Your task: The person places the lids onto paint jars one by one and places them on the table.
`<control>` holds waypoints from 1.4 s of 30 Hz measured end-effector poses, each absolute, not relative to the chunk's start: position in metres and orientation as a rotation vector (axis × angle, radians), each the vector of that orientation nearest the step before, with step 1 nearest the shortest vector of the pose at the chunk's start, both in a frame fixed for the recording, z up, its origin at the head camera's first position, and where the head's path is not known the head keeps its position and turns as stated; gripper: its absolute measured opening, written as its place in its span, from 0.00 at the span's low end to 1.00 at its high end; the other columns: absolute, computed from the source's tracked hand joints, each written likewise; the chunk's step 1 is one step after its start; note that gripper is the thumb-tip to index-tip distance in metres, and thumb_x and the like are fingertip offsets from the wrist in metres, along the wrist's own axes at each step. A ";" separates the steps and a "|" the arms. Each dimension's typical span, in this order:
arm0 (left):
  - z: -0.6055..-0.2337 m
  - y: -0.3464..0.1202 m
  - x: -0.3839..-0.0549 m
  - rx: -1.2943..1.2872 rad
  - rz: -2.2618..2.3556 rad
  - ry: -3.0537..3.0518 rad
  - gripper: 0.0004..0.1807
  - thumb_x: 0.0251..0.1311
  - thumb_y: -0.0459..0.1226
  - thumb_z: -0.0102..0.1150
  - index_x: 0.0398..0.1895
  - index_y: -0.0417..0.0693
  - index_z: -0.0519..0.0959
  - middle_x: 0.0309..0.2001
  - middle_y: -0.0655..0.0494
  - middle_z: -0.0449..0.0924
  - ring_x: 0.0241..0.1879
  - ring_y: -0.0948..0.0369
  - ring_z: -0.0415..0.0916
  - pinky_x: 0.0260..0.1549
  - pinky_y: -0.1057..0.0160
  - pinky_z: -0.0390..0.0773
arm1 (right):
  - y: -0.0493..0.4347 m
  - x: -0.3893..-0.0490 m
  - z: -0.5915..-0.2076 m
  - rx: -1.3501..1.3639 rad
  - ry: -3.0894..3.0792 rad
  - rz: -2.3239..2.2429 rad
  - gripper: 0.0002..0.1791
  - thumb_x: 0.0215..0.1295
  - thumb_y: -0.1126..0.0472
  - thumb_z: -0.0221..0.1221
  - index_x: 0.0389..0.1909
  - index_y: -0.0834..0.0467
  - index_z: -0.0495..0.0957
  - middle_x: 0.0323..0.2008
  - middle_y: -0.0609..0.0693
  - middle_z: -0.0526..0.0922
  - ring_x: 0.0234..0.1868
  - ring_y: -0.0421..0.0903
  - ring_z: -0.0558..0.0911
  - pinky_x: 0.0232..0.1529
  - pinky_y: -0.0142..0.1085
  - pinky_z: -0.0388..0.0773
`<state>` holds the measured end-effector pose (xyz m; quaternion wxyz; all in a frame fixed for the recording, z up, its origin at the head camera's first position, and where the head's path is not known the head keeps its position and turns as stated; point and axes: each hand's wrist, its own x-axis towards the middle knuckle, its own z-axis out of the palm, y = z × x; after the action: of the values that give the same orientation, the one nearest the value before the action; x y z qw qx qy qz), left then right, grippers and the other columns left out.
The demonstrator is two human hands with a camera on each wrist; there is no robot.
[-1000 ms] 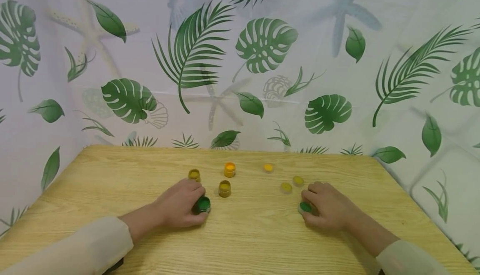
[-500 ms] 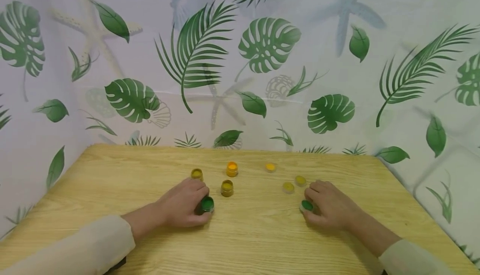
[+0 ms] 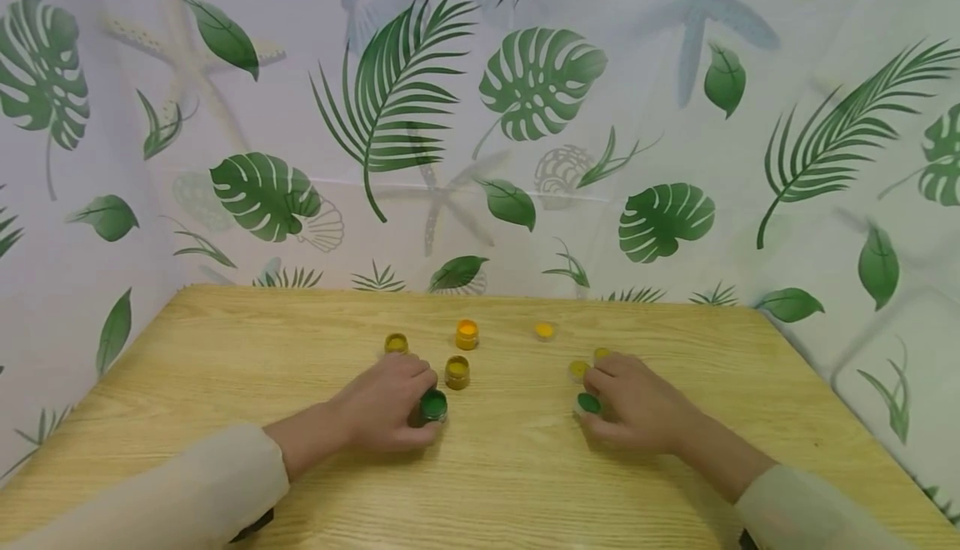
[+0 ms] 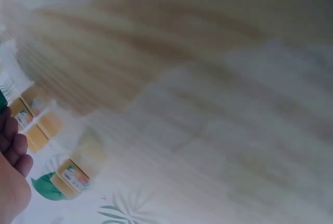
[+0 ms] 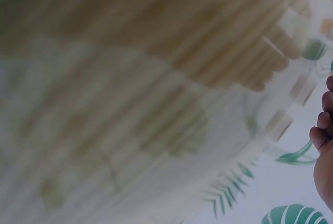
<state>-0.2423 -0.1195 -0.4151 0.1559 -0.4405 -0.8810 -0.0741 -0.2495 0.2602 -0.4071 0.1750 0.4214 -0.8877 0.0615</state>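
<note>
In the head view my left hand (image 3: 390, 407) grips a small paint jar (image 3: 433, 407) with green paint showing at its uncovered top, low over the wooden table. Across from it my right hand (image 3: 637, 407) pinches a round lid (image 3: 588, 403), green on its upper face, between thumb and fingers. A gap of bare wood separates jar and lid. The left wrist view has the left hand (image 4: 13, 177) at its edge with a sliver of the green jar (image 4: 2, 101). Only the curled fingers and palm of the right hand (image 5: 325, 161) appear in the right wrist view.
Past the left hand stand an olive jar (image 3: 396, 343), an orange jar (image 3: 467, 335) and another olive jar (image 3: 457, 372), all uncovered. A yellow lid (image 3: 543, 331) and two olive lids, one nearer (image 3: 578, 370) and one partly hidden (image 3: 602, 353), lie beyond the right hand. A leaf-patterned sheet (image 3: 442, 117) hangs behind.
The left hand has shifted right with the green jar, and the right hand has come left with the green lid, so the two are closer. The other jars and lids stay put.
</note>
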 end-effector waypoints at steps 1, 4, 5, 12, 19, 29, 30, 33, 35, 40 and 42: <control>-0.415 -0.117 -0.242 -1.267 -0.214 -2.520 0.17 0.56 0.53 0.58 0.33 0.50 0.73 0.28 0.64 0.67 0.30 0.65 0.63 0.36 0.63 0.67 | 0.258 -0.250 -0.407 1.195 -2.517 0.169 0.13 0.57 0.51 0.62 0.26 0.46 0.65 0.25 0.34 0.57 0.28 0.34 0.57 0.36 0.32 0.58; -0.413 -0.111 -0.241 -1.276 -0.222 -2.528 0.18 0.56 0.53 0.58 0.36 0.49 0.75 0.30 0.63 0.69 0.31 0.65 0.64 0.38 0.62 0.69 | 0.251 -0.250 -0.406 1.190 -2.539 0.161 0.14 0.58 0.50 0.62 0.26 0.47 0.65 0.25 0.35 0.57 0.29 0.35 0.57 0.37 0.33 0.58; -0.412 -0.109 -0.241 -1.280 -0.227 -2.534 0.18 0.57 0.53 0.58 0.37 0.49 0.75 0.30 0.63 0.70 0.31 0.65 0.64 0.39 0.62 0.69 | 0.249 -0.250 -0.406 1.189 -2.544 0.164 0.14 0.58 0.49 0.62 0.26 0.47 0.65 0.25 0.35 0.58 0.29 0.35 0.58 0.37 0.33 0.58; -0.409 -0.090 -0.238 -1.324 -0.260 -2.546 0.19 0.58 0.53 0.56 0.39 0.46 0.77 0.31 0.62 0.74 0.32 0.64 0.68 0.39 0.61 0.71 | 0.240 -0.249 -0.407 1.223 -2.510 0.187 0.14 0.57 0.48 0.62 0.27 0.47 0.67 0.26 0.35 0.60 0.29 0.36 0.60 0.39 0.34 0.61; -0.407 -0.073 -0.239 -1.353 -0.276 -2.537 0.15 0.58 0.53 0.56 0.31 0.52 0.73 0.27 0.65 0.68 0.29 0.67 0.63 0.33 0.65 0.65 | 0.229 -0.249 -0.408 1.275 -2.482 0.195 0.13 0.58 0.48 0.62 0.28 0.48 0.68 0.26 0.37 0.60 0.29 0.35 0.59 0.35 0.31 0.60; -0.404 -0.054 -0.238 -1.353 -0.290 -2.561 0.16 0.57 0.53 0.55 0.32 0.51 0.73 0.28 0.64 0.69 0.31 0.65 0.66 0.38 0.64 0.68 | 0.210 -0.247 -0.405 1.278 -2.480 0.195 0.13 0.57 0.46 0.63 0.29 0.48 0.70 0.27 0.36 0.61 0.29 0.35 0.61 0.34 0.31 0.60; -0.404 -0.053 -0.238 -1.352 -0.285 -2.558 0.16 0.57 0.53 0.55 0.32 0.51 0.73 0.28 0.64 0.69 0.31 0.65 0.66 0.37 0.64 0.68 | 0.208 -0.248 -0.405 1.286 -2.475 0.193 0.13 0.57 0.46 0.63 0.29 0.48 0.70 0.27 0.36 0.61 0.29 0.36 0.61 0.34 0.31 0.61; -0.405 -0.050 -0.239 -1.347 -0.268 -2.548 0.16 0.57 0.53 0.55 0.31 0.51 0.73 0.27 0.64 0.68 0.30 0.65 0.65 0.36 0.65 0.68 | 0.203 -0.249 -0.405 1.299 -2.478 0.177 0.13 0.58 0.46 0.62 0.30 0.48 0.71 0.27 0.37 0.62 0.29 0.36 0.62 0.35 0.32 0.62; -0.407 -0.049 -0.239 -1.345 -0.251 -2.552 0.16 0.57 0.53 0.55 0.31 0.52 0.73 0.27 0.64 0.67 0.29 0.66 0.64 0.35 0.66 0.66 | 0.200 -0.250 -0.404 1.295 -2.495 0.151 0.13 0.59 0.45 0.61 0.30 0.49 0.71 0.27 0.37 0.63 0.30 0.37 0.62 0.36 0.32 0.62; -0.412 -0.049 -0.238 -1.338 -0.196 -2.574 0.15 0.58 0.54 0.55 0.30 0.53 0.71 0.27 0.65 0.65 0.28 0.66 0.62 0.32 0.68 0.63 | 0.198 -0.248 -0.404 1.279 -2.506 0.053 0.13 0.58 0.45 0.59 0.31 0.50 0.71 0.28 0.39 0.63 0.30 0.39 0.61 0.36 0.33 0.61; -0.415 -0.049 -0.238 -1.331 -0.173 -2.568 0.15 0.58 0.53 0.55 0.30 0.53 0.71 0.26 0.65 0.65 0.27 0.67 0.62 0.31 0.69 0.62 | 0.197 -0.248 -0.406 1.289 -2.478 0.043 0.13 0.57 0.46 0.60 0.31 0.51 0.71 0.28 0.40 0.63 0.30 0.39 0.61 0.35 0.33 0.61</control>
<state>-0.2376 -0.0486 -0.4146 0.1219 -0.4559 -0.8796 -0.0593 -0.2480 0.1973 -0.4059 0.1730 0.4545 -0.8737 0.0153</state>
